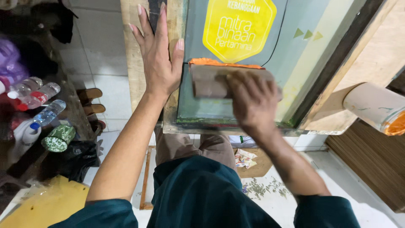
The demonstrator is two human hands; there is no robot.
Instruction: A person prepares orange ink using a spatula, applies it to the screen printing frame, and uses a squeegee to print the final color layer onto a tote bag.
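Observation:
A wooden-framed printing screen (pixel 173 105) lies on a table, with a yellow hexagonal design (pixel 238 27) showing on its mesh. My right hand (pixel 253 103) grips a brown wooden squeegee (pixel 211 80) near the screen's front edge. A line of orange ink (pixel 223 63) sits along the squeegee's far side. My left hand (pixel 158 55) presses flat on the frame's left rail, fingers spread.
A white tub (pixel 373 105) smeared with orange ink lies at the right on the wooden table (pixel 379 59). Plastic bottles (pixel 38 97) and a green patterned tin (pixel 59 138) crowd a shelf at the left. Sandals (pixel 90 101) rest on the tiled floor.

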